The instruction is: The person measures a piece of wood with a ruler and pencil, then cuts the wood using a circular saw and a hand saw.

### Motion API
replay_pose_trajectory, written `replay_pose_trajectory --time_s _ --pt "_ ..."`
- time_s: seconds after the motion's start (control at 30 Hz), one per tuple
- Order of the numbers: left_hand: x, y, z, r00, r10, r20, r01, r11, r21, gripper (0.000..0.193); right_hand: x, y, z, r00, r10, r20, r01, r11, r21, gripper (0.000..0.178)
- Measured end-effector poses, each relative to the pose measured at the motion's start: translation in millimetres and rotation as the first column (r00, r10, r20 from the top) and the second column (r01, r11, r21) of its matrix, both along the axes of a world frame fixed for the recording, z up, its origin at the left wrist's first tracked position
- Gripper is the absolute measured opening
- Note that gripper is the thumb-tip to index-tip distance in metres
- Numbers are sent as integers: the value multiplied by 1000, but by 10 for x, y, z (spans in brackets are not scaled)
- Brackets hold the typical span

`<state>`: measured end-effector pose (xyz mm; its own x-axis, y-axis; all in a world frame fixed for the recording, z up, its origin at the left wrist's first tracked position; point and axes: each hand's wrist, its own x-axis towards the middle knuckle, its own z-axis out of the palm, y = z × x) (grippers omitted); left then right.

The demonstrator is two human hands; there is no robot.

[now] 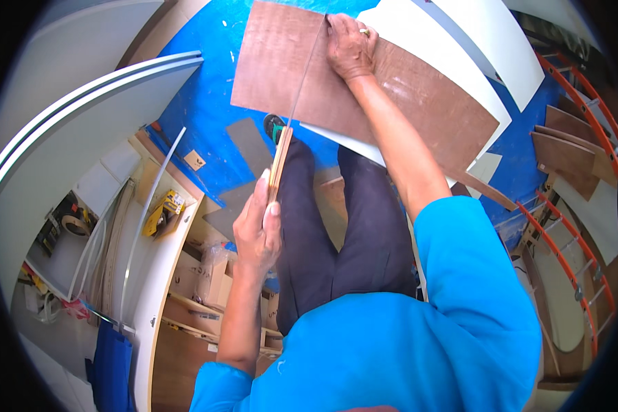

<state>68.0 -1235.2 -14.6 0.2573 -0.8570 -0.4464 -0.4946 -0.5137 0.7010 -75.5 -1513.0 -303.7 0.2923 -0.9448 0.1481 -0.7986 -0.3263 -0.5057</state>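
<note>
A brown plywood sheet lies ahead of me, over large white panels. My left hand is closed around the pale, layered wooden near end of a long thin piece. From there a narrow dark line runs up across the plywood. The piece shows almost edge-on, so its exact kind cannot be made out. My right hand rests at its far end, on the plywood, with fingers curled over a small dark tip. What lies beneath these fingers is hidden.
Blue sheeting covers the floor, with grey pieces on it. White panels and a cabinet holding tools and strips stand left. An orange ladder and wood offcuts are right. Wooden compartments sit beside my legs.
</note>
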Motion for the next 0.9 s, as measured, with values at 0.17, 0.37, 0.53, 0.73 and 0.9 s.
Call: replay_pose_trajectory --time_s 0.17,0.37,0.53,0.73,0.9 --pt "64 191 93 1000 -11 17 11 1000 4 50 -50 53 -2 1000 -5 -29 4 1000 -12 29" --pt "-97 -516 -357 999 27 -24 -27 1000 -7 49 -10 76 12 999 1 -49 -2 1000 -21 32" --pt "-232 -996 -398 995 85 -45 -85 996 -9 49 -85 76 24 999 -12 -42 11 1000 -13 38" --pt "-155 -1177 -188 990 89 -106 -88 996 20 49 -815 376 89 914 -277 -297 295 955 18 58" --pt "-74 -1307 -79 999 -1 -49 2 1000 29 48 -865 398 93 934 -192 -301 215 976 45 62"
